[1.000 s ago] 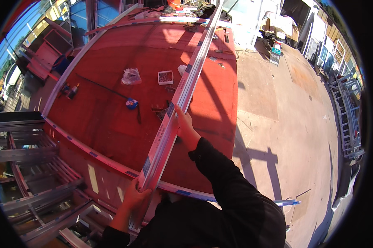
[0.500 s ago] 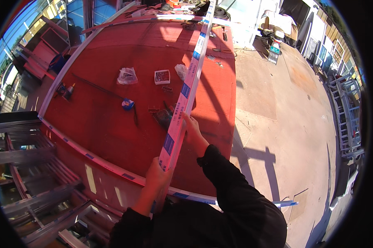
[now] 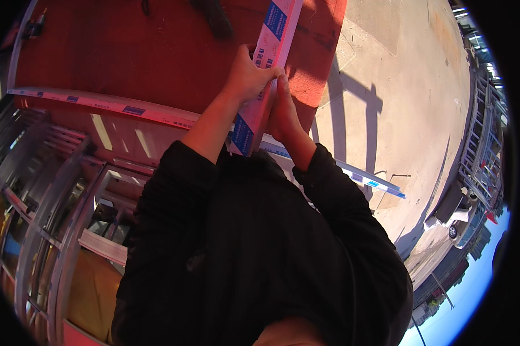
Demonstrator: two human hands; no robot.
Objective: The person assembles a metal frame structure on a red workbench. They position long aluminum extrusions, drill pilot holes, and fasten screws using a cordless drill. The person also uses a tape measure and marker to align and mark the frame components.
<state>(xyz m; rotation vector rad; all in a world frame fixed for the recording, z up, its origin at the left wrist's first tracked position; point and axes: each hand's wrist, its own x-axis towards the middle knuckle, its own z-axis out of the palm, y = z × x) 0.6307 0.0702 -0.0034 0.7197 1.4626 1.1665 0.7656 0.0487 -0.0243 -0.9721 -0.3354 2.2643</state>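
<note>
A long metal profile bar (image 3: 271, 43), wrapped in white film with blue printed patches, slants up from my body over the red work surface (image 3: 127, 52). My left hand (image 3: 249, 76) is closed round it from the left, thumb across its top face. On its right side my right hand (image 3: 286, 112) grips the same bar, its thumb close to the left thumb; the bar hides some of its fingers. The bar's near end lies just in front of my dark jacket. Beneath it, another film-wrapped profile (image 3: 116, 105) runs along the surface's near edge.
That lower profile's right end (image 3: 381, 187) juts over the concrete floor (image 3: 409, 115). Metal frames (image 3: 70, 230) are stacked at lower left. A dark tool (image 3: 214, 18) lies on the red surface. Ladders (image 3: 476, 138) and a parked vehicle (image 3: 461, 228) are at far right.
The view has tilted down toward my body. My left hand has moved up the bar from near its lower end and is now beside my right hand.
</note>
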